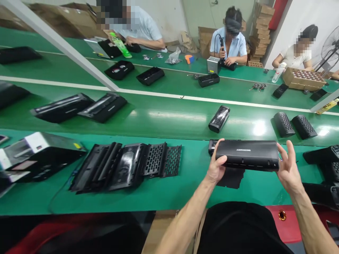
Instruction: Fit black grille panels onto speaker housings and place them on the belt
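A long black plastic housing [247,154] is held level above the green table between both my hands. My left hand [215,169] grips its left end, thumb on top. At the right end, my right hand [287,169] presses its palm against the housing, with the fingers partly raised. Under the housing lies a flat black mesh piece [231,178], and another black part [212,145] pokes out behind its left end.
A row of black housings and mesh grilles [127,165] lies to the left on the table. A black cylinder [219,119] and two grilled caps [293,125] rest on the conveyor belt. More black parts [324,169] are at the right. Three people work across the belt.
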Motion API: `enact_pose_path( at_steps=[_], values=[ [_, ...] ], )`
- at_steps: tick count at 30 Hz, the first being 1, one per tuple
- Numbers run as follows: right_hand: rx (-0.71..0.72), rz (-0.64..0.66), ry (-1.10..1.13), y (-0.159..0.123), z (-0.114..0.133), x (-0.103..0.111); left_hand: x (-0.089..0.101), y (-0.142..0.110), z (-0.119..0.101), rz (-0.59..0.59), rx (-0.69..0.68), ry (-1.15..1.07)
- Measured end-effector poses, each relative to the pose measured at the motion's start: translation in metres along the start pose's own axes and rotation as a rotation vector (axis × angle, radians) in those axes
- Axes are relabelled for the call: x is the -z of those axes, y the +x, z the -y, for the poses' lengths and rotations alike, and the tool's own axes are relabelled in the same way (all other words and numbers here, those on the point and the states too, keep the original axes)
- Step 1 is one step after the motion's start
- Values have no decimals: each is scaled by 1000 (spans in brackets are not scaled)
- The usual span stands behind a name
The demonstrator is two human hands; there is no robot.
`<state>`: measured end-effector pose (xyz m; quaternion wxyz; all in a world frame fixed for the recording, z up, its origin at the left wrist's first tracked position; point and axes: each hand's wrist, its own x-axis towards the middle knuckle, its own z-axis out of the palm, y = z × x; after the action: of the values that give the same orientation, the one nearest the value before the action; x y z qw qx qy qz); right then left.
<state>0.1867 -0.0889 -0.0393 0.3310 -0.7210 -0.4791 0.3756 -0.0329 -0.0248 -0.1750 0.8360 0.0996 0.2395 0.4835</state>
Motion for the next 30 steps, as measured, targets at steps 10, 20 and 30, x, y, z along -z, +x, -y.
enact_pose_path(
  at_steps=[10,20,30],
  values=[
    [103,162,-698,-14,22,-3,13,-17,1,146,134,236],
    [-99,181,-471,-51,-4,22,17,-40,4,76,87,412],
    [-245,-55,-172,-79,-13,7,18,-45,0,103,84,490]
  ],
)
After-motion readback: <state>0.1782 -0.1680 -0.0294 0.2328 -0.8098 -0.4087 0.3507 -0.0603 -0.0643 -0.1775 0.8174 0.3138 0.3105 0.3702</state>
